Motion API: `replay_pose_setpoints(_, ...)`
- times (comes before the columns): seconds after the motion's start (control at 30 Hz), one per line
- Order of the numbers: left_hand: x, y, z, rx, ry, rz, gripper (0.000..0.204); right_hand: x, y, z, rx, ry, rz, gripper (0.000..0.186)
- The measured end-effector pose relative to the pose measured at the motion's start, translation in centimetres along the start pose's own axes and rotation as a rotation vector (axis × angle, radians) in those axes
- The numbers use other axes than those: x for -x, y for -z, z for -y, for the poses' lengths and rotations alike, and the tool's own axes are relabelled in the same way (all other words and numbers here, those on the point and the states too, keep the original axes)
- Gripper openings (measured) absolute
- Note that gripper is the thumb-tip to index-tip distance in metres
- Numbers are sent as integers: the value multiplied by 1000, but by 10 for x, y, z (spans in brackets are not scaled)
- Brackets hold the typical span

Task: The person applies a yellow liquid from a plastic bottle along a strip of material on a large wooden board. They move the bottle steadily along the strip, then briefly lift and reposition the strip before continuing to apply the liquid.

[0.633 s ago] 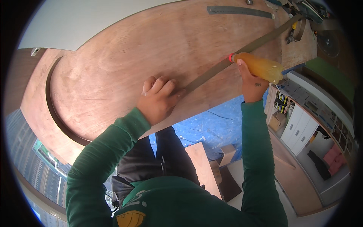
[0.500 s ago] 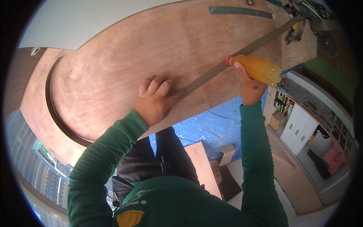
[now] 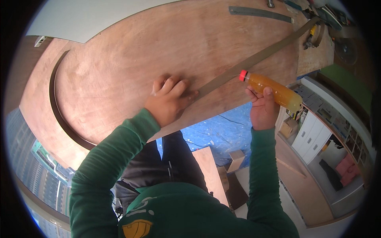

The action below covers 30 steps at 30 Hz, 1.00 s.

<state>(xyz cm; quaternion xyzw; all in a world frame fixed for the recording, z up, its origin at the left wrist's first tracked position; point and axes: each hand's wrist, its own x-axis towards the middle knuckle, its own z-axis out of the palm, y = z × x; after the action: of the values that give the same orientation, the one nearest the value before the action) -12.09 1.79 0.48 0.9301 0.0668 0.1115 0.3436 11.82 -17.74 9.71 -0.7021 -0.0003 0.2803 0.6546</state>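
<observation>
My left hand rests on the plywood board with curled fingers, its fingertips gripping the near end of a long brown edging strip. That strip runs from there diagonally to the far right of the board. In my right hand is a clear plastic bottle of amber liquid with a red cap. The bottle is tilted over the board's near edge, its cap pointing left, close to the strip. Thumb and fingers hold it around the middle; part of the grip is hidden behind it.
A metal ruler lies at the far side of the board. Yellow-handled pliers and other tools crowd the far right corner. At the left is a curved dark strip. A blue sheet covers the floor below.
My right hand has drawn the bottle back toward me and slightly right, away from the strip. My left hand stays at the strip's end.
</observation>
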Motion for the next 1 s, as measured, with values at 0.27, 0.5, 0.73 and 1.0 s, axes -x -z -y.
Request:
replay_pose_setpoints(0.27,1,-1,0,9,9,-3,59,-16,19,-19,-202,-250,-16,40)
replay_pose_setpoints(0.5,0,-2,0,11,17,-4,56,-18,17,-26,-169,-264,-36,40)
replay_pose_setpoints(0.73,-1,-3,-1,-3,25,-19,55,-3,-15,-14,137,-65,-73,38)
replay_pose_setpoints(1.0,-3,-3,-1,-4,18,-27,55,23,-33,-23,704,282,74,41)
